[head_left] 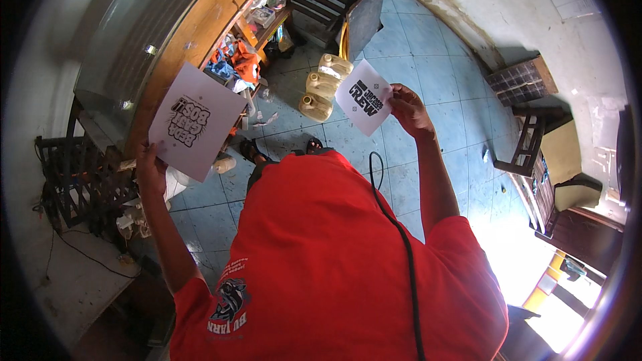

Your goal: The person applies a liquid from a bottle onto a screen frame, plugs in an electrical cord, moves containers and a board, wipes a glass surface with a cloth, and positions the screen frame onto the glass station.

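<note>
My left hand pinches the lower left edge of a white sheet with bold black lettering, which looks upside down from here. The sheet is held out over the edge of a wooden counter. Out to the right, my right hand grips a smaller white sheet by its right side. Black block lettering and small marks are printed on that one. The two sheets are well apart, and both are held up off the floor.
Several yellowish plastic jerrycans stand on the blue tiled floor beyond my feet. A wooden counter with cluttered shelves runs along the left. A dark board leans at the back. Wooden furniture lines the right wall. A black cord hangs over my red shirt.
</note>
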`<state>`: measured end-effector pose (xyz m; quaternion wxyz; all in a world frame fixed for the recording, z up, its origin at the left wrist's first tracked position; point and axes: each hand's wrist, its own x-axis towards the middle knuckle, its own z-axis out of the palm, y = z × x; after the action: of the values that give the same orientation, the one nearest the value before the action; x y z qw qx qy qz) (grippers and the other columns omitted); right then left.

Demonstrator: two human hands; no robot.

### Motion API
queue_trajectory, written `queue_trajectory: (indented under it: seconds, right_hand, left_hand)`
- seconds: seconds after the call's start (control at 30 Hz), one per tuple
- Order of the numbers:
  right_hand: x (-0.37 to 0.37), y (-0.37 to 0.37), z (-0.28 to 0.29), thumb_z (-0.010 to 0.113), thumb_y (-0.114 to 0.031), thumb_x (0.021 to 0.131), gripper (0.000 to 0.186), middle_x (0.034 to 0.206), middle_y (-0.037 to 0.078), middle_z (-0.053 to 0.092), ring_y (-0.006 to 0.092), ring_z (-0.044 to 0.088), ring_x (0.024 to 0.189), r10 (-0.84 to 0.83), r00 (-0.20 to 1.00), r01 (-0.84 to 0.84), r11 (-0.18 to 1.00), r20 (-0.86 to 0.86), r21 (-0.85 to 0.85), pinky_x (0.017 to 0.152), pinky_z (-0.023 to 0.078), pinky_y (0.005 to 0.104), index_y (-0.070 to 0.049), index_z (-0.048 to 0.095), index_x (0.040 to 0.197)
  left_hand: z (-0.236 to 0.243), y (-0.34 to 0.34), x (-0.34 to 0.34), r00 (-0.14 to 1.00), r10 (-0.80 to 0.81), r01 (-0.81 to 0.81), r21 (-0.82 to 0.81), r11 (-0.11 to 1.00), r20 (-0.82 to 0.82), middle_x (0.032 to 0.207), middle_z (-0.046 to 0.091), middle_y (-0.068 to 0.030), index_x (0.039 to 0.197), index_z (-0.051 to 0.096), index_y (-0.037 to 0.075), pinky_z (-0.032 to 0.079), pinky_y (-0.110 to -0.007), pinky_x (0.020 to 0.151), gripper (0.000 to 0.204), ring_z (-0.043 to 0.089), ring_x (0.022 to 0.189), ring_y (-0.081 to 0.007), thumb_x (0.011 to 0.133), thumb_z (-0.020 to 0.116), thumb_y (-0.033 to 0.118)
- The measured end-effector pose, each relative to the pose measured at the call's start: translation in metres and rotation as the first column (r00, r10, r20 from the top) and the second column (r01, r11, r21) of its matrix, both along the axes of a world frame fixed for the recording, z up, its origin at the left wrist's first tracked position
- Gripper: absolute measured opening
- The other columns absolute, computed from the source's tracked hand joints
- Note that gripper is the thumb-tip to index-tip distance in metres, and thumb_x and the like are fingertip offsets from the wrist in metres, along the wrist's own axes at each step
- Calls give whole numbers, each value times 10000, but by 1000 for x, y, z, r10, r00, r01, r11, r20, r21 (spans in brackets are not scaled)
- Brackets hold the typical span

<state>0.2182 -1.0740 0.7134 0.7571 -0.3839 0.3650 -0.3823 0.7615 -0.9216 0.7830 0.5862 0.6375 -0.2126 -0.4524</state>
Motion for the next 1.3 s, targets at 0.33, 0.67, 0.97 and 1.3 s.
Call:
queue_trajectory:
  seconds: [0.33,0.67,0.97,1.3]
  right_hand:
    - [2,-6,-1,557,-91,834,252,978,59,587,153,562,890,25,999,-24,1000,26,-16,806,446,307,-21,511,1072]
    - [6,-7,4,521,-42,821,238,952,61,593,157,562,872,-8,1000,8,1000,17,-2,800,441,316,-35,516,1059]
    - [22,-16,-48,563,-194,845,305,808,48,617,123,565,763,46,787,-123,989,-615,-83,697,448,270,9,543,1072]
    - [105,-28,-155,527,-91,753,284,771,76,641,124,561,649,160,617,-273,962,-771,-19,617,454,267,-16,594,1018]
  left_hand:
    - [2,1,-5,998,57,-57,17,998,-26,1007,544,-40,1099,446,97,471,-282,712,248,543,895,-140,864,519,121]
    - [2,5,-6,997,70,-69,30,997,-16,972,545,-45,1099,456,70,468,-275,673,297,541,844,-136,823,563,102]
    - [-85,33,20,999,31,-26,138,990,-33,903,540,-31,1059,465,88,460,-260,592,272,527,730,-120,806,551,141]
    - [-256,51,47,949,262,-160,450,879,-174,796,531,-22,986,463,120,393,-247,509,265,476,611,-118,771,619,125]
